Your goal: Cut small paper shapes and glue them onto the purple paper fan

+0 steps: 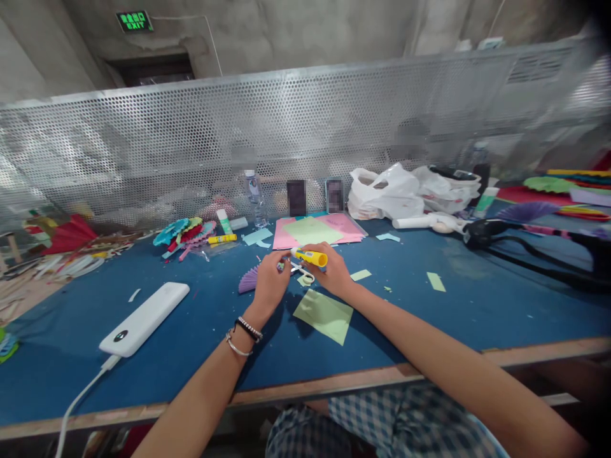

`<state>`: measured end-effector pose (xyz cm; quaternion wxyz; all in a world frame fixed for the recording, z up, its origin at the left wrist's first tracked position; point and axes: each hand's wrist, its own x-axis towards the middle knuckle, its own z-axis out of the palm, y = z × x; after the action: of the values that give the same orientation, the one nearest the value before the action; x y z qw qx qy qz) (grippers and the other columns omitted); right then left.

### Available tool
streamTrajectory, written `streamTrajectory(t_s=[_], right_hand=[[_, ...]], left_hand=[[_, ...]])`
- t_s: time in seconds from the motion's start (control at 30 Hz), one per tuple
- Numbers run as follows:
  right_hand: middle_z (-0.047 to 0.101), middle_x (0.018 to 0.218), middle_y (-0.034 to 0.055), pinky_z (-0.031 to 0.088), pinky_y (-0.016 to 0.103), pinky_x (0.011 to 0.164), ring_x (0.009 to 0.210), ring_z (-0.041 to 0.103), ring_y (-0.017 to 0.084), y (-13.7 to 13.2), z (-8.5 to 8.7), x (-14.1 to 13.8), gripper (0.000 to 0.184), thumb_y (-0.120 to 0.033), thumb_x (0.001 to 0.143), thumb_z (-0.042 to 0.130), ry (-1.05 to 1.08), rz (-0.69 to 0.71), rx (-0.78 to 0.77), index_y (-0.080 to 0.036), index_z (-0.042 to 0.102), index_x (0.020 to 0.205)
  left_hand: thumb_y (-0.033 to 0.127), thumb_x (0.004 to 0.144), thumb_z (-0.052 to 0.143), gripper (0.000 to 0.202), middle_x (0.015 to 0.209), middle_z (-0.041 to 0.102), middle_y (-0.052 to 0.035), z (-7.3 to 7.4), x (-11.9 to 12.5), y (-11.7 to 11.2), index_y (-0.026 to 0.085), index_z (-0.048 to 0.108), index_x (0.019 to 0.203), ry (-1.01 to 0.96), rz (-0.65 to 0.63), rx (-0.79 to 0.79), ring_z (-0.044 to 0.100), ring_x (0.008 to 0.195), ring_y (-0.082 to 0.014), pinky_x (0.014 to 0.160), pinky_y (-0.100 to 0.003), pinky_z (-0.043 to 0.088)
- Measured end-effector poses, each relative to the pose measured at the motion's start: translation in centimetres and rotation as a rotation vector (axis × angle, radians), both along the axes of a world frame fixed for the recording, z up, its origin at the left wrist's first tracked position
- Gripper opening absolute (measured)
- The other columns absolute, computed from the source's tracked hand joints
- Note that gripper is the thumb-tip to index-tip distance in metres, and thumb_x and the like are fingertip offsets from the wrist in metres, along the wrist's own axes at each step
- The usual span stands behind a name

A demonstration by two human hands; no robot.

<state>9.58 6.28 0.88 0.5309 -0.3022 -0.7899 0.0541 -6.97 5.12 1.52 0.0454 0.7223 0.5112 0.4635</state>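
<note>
My right hand (pixel 331 273) is closed around a yellow glue stick (pixel 312 257), its white end pointing left toward my other hand. My left hand (pixel 274 280) is closed, thumb and fingers close to that white end. A purple pleated paper fan (pixel 248 280) sticks out to the left of my left hand, which seems to grip it; its middle is hidden by the hand. Just beyond and between the hands lies a pair of white-handled scissors (pixel 308 277). Nearer to me, a light green paper sheet (pixel 325 315) rests on the blue table (pixel 382 356).
Pink and green paper sheets (pixel 281 236) lie behind my hands, with two phones (pixel 296 198) propped beyond. A white power bank (pixel 146 319) with a cable is at left. Colored paper pieces (pixel 184 236), a second glue stick (pixel 222 239), a bottle (pixel 255 198) and white plastic bags (pixel 386 194) stand farther back.
</note>
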Motion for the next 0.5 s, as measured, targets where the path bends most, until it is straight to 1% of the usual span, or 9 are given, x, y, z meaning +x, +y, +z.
streamTrajectory(t_s=[0.17, 0.33, 0.5], right_hand=[[0.061, 0.097, 0.0059, 0.045, 0.033, 0.076, 0.086, 0.055, 0.019, 0.02, -0.12, 0.03, 0.025, -0.036, 0.083, 0.051, 0.057, 0.017, -0.013, -0.023, 0.053, 0.104], [0.06, 0.099, 0.0077, 0.046, 0.027, 0.062, 0.077, 0.057, 0.016, 0.29, -0.25, 0.18, 0.028, -0.04, 0.084, 0.047, 0.114, 0.006, -0.07, -0.02, 0.054, 0.103], [0.061, 0.099, 0.0076, 0.046, 0.026, 0.059, 0.072, 0.057, 0.015, 0.53, -0.31, 0.23, 0.03, -0.042, 0.084, 0.047, 0.139, -0.009, -0.125, -0.019, 0.054, 0.102]], left_hand=[[0.014, 0.078, 0.048, 0.023, 0.097, 0.063, -0.0052, -0.26, 0.04, 0.0, 0.018, 0.059, 0.098, 0.02, -0.04, 0.027, 0.056, 0.082, -0.0168, 0.071, -0.029, 0.047], [0.013, 0.078, 0.047, 0.026, 0.099, 0.062, -0.0063, -0.37, 0.14, -0.04, 0.018, 0.058, 0.1, 0.023, -0.078, 0.028, 0.056, 0.083, -0.0169, 0.069, -0.028, 0.047], [0.012, 0.077, 0.047, 0.026, 0.1, 0.061, -0.0063, -0.53, 0.24, -0.04, 0.018, 0.058, 0.1, 0.025, -0.09, 0.031, 0.056, 0.084, -0.0169, 0.069, -0.028, 0.048]])
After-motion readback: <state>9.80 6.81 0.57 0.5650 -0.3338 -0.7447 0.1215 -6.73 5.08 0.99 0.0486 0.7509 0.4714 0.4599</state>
